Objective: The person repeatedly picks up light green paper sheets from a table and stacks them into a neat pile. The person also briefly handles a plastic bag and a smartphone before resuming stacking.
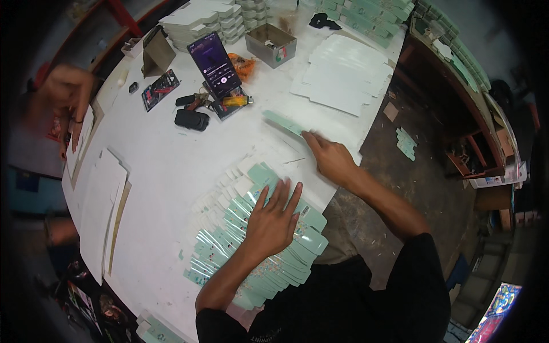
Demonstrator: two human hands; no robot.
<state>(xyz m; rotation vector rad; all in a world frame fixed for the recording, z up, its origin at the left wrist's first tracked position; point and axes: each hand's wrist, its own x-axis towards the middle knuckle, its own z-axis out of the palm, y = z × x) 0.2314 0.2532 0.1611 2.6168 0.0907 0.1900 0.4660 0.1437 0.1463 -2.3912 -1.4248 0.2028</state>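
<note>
My left hand (271,226) lies with fingers spread on a fanned-out pile of flat mint-green printed box blanks (286,260) at the table's near edge. Its fingertips are a little blurred. Farther off to the right, my right hand (333,160) is closed on the near end of a narrow mint-green folded carton (282,122), which points away to the left just over the white table. The thumb side of this grip is partly hidden.
A lit phone (214,64) leans upright beyond, near keys, a yellow lighter (237,100) and a black case (191,119). White blanks (343,74) lie far right; more white sheets (103,211) lie left. Another person's hand (76,134) is at the left edge.
</note>
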